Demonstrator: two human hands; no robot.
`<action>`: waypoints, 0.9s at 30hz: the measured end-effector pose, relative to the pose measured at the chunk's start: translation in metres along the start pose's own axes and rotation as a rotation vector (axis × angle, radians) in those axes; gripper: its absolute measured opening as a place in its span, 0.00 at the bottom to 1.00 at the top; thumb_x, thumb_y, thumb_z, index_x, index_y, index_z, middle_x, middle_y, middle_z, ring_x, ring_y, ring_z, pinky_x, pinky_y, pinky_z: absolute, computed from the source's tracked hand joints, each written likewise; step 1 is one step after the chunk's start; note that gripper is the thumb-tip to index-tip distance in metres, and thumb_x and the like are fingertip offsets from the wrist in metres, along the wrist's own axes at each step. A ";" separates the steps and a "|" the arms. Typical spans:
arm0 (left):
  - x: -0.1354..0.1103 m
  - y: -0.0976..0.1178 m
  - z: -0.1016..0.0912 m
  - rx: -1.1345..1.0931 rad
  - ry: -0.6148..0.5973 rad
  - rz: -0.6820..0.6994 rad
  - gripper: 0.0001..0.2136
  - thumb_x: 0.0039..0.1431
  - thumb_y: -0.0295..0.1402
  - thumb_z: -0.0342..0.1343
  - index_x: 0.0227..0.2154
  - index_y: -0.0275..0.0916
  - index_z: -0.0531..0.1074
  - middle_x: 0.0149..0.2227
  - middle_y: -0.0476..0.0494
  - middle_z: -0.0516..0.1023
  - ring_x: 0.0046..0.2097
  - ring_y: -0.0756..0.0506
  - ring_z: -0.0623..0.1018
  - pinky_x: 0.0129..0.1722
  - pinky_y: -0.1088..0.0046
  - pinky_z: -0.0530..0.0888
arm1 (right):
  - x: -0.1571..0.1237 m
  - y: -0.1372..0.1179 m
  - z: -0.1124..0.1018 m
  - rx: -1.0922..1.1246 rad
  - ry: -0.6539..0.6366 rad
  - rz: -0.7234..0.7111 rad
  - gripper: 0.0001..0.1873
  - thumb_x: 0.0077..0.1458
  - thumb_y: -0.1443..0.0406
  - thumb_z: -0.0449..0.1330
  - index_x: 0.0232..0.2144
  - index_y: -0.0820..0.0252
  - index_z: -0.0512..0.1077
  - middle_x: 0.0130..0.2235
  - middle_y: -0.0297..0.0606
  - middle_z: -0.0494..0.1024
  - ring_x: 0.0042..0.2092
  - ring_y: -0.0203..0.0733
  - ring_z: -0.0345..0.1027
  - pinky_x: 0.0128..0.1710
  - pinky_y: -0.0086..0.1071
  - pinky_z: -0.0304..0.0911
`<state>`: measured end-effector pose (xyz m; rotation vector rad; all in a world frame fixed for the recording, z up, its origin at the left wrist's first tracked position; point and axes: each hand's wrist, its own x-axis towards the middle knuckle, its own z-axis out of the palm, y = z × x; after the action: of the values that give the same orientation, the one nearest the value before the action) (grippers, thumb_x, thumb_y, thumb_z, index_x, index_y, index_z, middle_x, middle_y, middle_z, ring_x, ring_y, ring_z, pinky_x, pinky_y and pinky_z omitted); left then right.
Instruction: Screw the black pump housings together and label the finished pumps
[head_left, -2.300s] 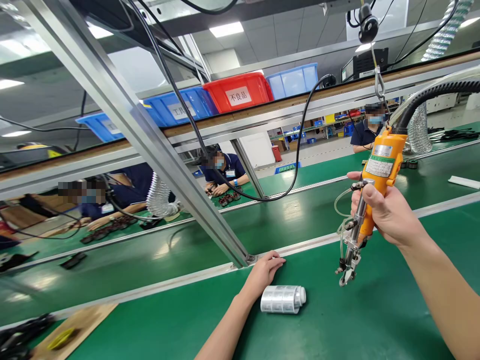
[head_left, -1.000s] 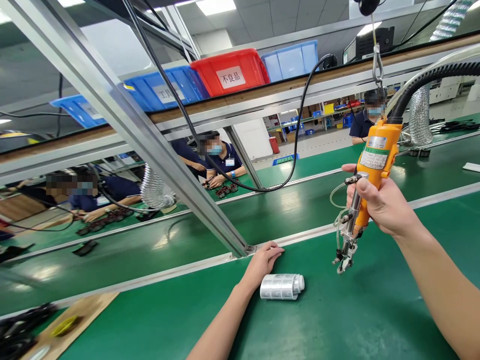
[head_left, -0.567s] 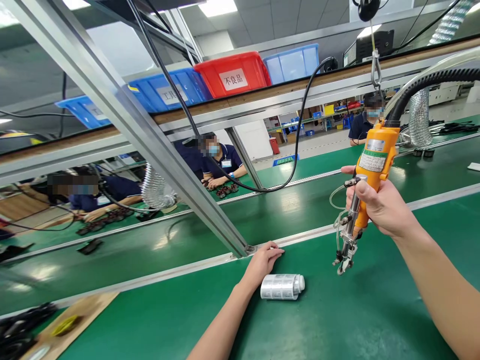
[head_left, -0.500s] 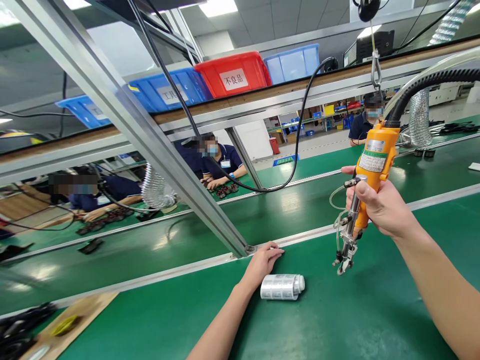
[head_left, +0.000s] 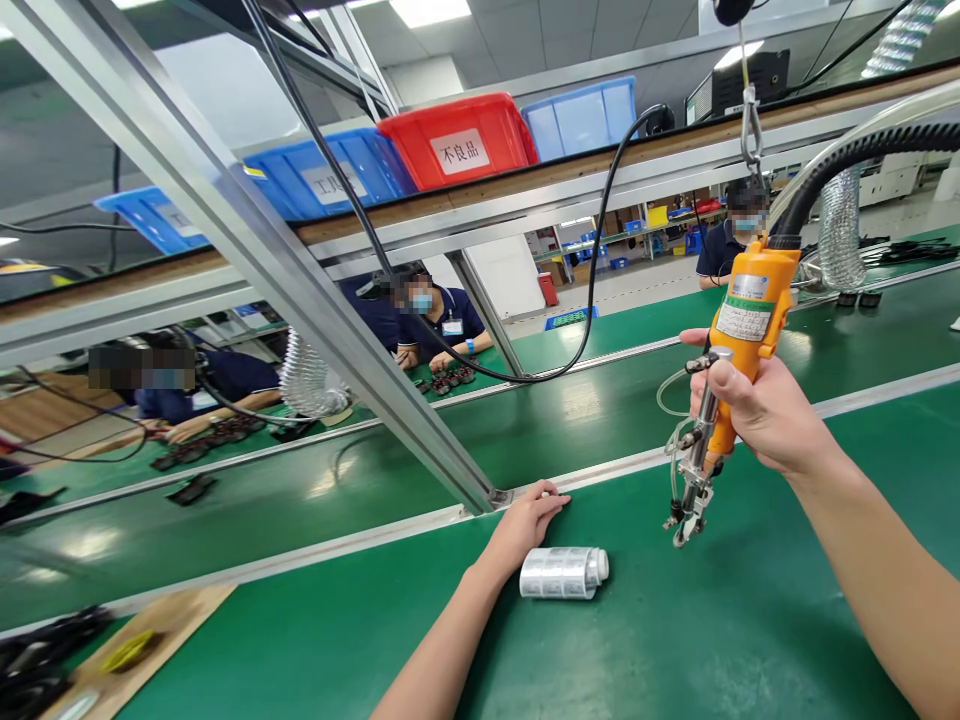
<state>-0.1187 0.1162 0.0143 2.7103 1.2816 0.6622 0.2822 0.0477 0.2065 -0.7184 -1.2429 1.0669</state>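
Note:
My right hand [head_left: 776,420] is wrapped round an orange power screwdriver [head_left: 756,310] with a metal screw-feed nozzle [head_left: 694,490] at its lower end. The tool hangs from a hook [head_left: 751,130] and tilts, its tip above the green bench top. My left hand [head_left: 529,522] rests on the bench by the metal edge strip, fingers stretched forward and nothing visible in them. Just beside the left wrist lies a roll of silvery labels [head_left: 561,573] on its side.
An aluminium post [head_left: 300,290] slants down to the bench edge. Overhead, a shelf carries a red bin [head_left: 461,140] and several blue bins [head_left: 330,175]. A black cable [head_left: 596,270] loops down. Cardboard with a yellow ring [head_left: 129,652] lies at left. Co-workers [head_left: 442,320] sit across the conveyor [head_left: 555,410].
The view has shifted very slightly. Both hands, the screwdriver and the label roll stay almost where they were. One co-worker's hands across the line have moved a little.

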 end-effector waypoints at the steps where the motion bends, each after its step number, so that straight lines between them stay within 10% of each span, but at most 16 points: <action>1: 0.000 0.000 -0.001 -0.003 -0.005 0.003 0.16 0.75 0.34 0.48 0.50 0.44 0.82 0.46 0.40 0.78 0.41 0.44 0.82 0.44 0.69 0.79 | 0.000 0.000 0.000 -0.002 -0.001 0.001 0.45 0.47 0.40 0.74 0.59 0.54 0.69 0.30 0.33 0.69 0.27 0.39 0.64 0.23 0.32 0.64; 27: 0.000 0.004 -0.004 -0.027 0.007 -0.009 0.14 0.74 0.32 0.51 0.49 0.44 0.82 0.48 0.39 0.79 0.46 0.42 0.83 0.49 0.66 0.81 | 0.002 0.004 -0.002 -0.021 -0.009 -0.020 0.43 0.49 0.40 0.72 0.59 0.55 0.69 0.31 0.34 0.71 0.29 0.40 0.65 0.29 0.35 0.66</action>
<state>-0.1174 0.1129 0.0191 2.6816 1.2767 0.6841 0.2837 0.0508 0.2033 -0.7166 -1.2683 1.0437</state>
